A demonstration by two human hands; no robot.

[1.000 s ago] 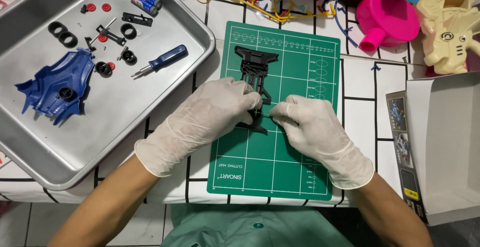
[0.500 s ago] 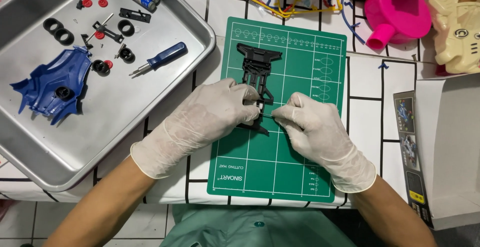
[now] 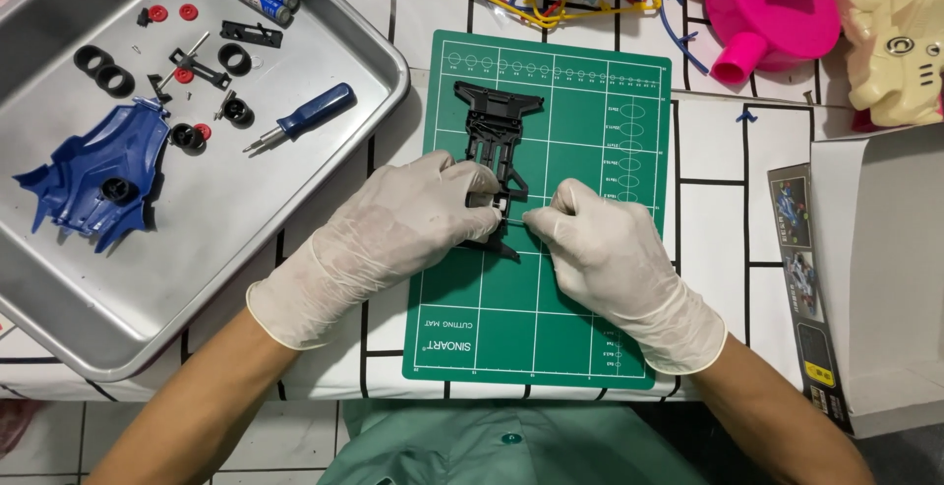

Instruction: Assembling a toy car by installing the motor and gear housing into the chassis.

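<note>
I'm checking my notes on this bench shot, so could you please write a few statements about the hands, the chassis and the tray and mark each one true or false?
1. Both hands wear pale gloves. True: the left hand and right hand are gloved.
2. The black chassis lies in the tray. False: it lies on the green mat, between the hands.
3. The screwdriver is in the right hand. False: it lies in the metal tray, held by neither hand.
4. The blue body shell lies in the tray. True.
5. Both hands touch the chassis. True, at its near end.
</note>
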